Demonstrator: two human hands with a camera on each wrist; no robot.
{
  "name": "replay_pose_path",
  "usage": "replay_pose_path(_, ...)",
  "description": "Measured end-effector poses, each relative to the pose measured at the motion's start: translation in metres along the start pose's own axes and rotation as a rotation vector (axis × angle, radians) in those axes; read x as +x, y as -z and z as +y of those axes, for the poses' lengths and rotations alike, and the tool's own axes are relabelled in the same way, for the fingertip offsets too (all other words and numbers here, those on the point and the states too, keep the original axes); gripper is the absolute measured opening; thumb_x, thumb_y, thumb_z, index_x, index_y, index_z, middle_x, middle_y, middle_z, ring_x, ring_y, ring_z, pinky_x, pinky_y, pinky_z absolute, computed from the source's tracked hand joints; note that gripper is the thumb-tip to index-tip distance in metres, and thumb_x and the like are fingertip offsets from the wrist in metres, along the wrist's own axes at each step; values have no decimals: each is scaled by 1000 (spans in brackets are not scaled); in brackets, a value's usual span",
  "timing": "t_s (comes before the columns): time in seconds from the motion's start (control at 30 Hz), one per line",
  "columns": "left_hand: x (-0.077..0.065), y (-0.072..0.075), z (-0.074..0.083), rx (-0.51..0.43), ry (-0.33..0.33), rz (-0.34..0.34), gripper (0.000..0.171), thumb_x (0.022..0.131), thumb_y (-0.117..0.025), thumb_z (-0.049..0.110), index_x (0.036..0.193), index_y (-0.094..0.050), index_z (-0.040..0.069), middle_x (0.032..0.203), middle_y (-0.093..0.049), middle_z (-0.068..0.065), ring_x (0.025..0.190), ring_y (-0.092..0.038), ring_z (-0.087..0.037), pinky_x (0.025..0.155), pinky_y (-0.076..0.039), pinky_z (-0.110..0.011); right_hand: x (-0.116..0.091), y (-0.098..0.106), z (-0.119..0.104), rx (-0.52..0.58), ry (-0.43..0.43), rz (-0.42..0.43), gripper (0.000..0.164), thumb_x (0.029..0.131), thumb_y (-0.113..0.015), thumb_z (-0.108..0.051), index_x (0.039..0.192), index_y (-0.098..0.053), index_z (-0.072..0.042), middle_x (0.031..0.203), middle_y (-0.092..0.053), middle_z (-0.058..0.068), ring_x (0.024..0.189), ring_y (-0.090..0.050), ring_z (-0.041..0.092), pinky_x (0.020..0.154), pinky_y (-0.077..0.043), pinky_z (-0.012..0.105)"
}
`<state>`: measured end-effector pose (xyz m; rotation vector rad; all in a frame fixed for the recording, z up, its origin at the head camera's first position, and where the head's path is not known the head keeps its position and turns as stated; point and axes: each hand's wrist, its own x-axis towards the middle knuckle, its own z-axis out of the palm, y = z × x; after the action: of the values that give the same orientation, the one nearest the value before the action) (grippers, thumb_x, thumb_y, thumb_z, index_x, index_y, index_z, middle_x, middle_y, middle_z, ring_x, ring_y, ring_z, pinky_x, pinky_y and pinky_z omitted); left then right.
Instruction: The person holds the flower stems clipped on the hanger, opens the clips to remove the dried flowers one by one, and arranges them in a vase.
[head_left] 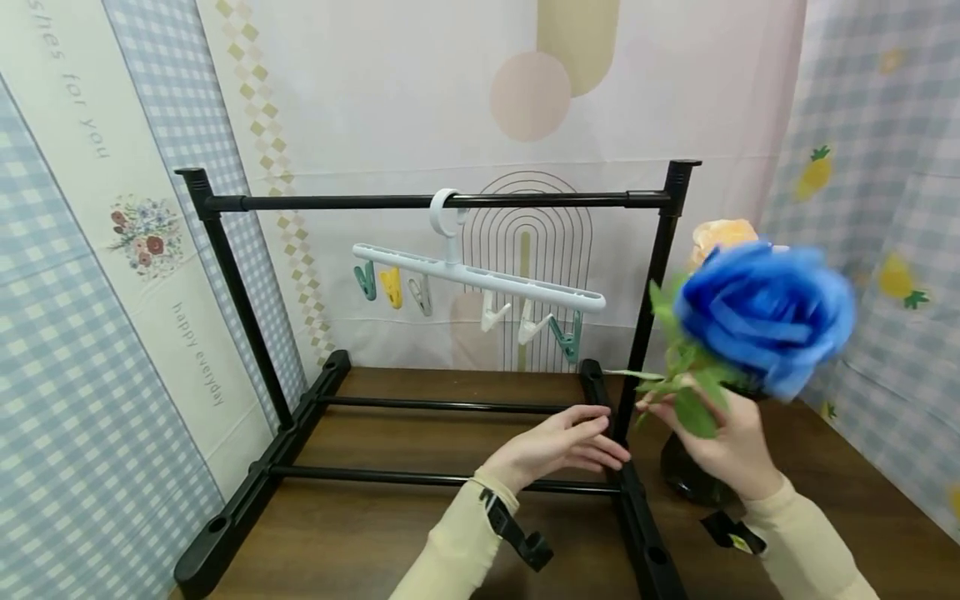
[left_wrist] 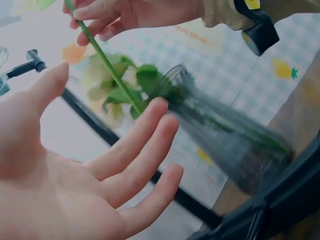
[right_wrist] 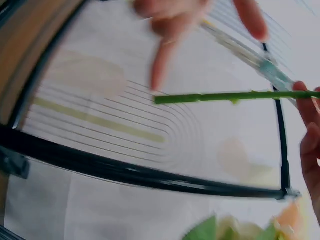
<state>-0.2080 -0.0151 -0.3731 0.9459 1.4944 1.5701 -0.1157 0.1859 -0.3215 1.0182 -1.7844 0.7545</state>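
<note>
My right hand [head_left: 738, 446] pinches the green stem [left_wrist: 107, 62] of an artificial blue rose [head_left: 765, 312], holding the bloom up at the right of the head view. Green leaves [head_left: 693, 408] hang over the fingers. In the right wrist view the cut end of the stem [right_wrist: 175, 98] points toward the left hand, close to a fingertip. My left hand [head_left: 562, 446] reaches beside the rack's right post, fingers spread and loosely bent with nothing in them. A glass vase [left_wrist: 235, 135] holding pale flowers stands behind the right hand, partly hidden in the head view.
A black rack [head_left: 330, 202] stands on the brown table [head_left: 420, 533]. From its top bar hangs a pale blue hanger [head_left: 480, 277] with several clips, including a yellow clip [head_left: 391, 287]. Patterned cloths [head_left: 862, 250] enclose the back and sides. A peach-coloured rose [head_left: 720, 236] shows behind the blue bloom.
</note>
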Motion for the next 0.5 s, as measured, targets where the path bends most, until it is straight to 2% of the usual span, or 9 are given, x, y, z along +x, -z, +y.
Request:
replay_pose_path(0.03, 4, -4, 1, -1, 3, -2, 56, 104, -42, 36, 150, -26, 9, 132, -55, -32, 121, -60, -35, 104, -47, -44, 0, 4, -1, -11, -44, 91, 24, 91, -68, -13, 92, -67, 10, 99, -72, -10, 95, -65, -7, 85, -47, 7)
replay_pose_path(0.07, 7, -8, 3, -2, 6, 0, 58, 103, -43, 36, 151, -24, 10, 133, -56, -29, 122, -59, -34, 104, -47, -42, -1, 10, 0, 37, -76, 129, 19, 87, -70, -5, 90, -66, 13, 93, -74, -3, 91, -68, -3, 82, -49, 9)
replay_pose_path(0.1, 10, -11, 4, 1, 9, 5, 59, 103, -44, 37, 151, -24, 9, 133, -57, -28, 122, -60, -33, 103, -48, -40, 0, 15, 0, 78, -122, 143, 13, 84, -71, 4, 88, -66, 15, 90, -75, 0, 87, -70, 1, 79, -51, 10)
replay_pose_path(0.13, 13, -14, 4, 2, 15, 9, 59, 103, -45, 37, 150, -25, 9, 133, -58, -26, 122, -60, -32, 102, -49, -38, 0, 21, 0, 73, -161, 157, 10, 81, -70, 11, 88, -66, 15, 88, -75, 1, 85, -70, 2, 78, -51, 11)
replay_pose_path(0.2, 17, -17, 5, 11, 30, 18, 56, 102, -46, 37, 148, -29, 10, 132, -60, -22, 121, -61, -28, 99, -50, -35, 2, 33, -1, 102, -269, 207, 16, 75, -67, 23, 89, -67, 15, 85, -76, 1, 80, -71, 5, 72, -52, 11)
replay_pose_path(0.33, 27, -20, 2, 25, 44, 19, 48, 102, -47, 36, 143, -40, 11, 130, -62, -18, 120, -62, -26, 98, -51, -33, 9, 54, -4, -2, -532, 319, 20, 81, -63, 20, 93, -70, 7, 80, -75, -12, 70, -69, -1, 63, -50, 9)
replay_pose_path(0.4, 32, -21, 1, 27, 45, 25, 46, 102, -48, 34, 142, -42, 11, 130, -62, -17, 120, -62, -25, 99, -51, -33, 14, 63, -5, 6, -636, 378, 17, 84, -63, 15, 94, -71, 3, 79, -73, -15, 68, -67, -2, 62, -50, 8)
replay_pose_path(0.5, 41, -25, 0, 29, 36, 44, 45, 101, -50, 32, 140, -45, 10, 129, -63, -16, 119, -62, -26, 98, -51, -33, 22, 74, -2, 53, -681, 450, 14, 83, -66, 13, 93, -70, 5, 76, -73, -11, 67, -67, 0, 59, -50, 9)
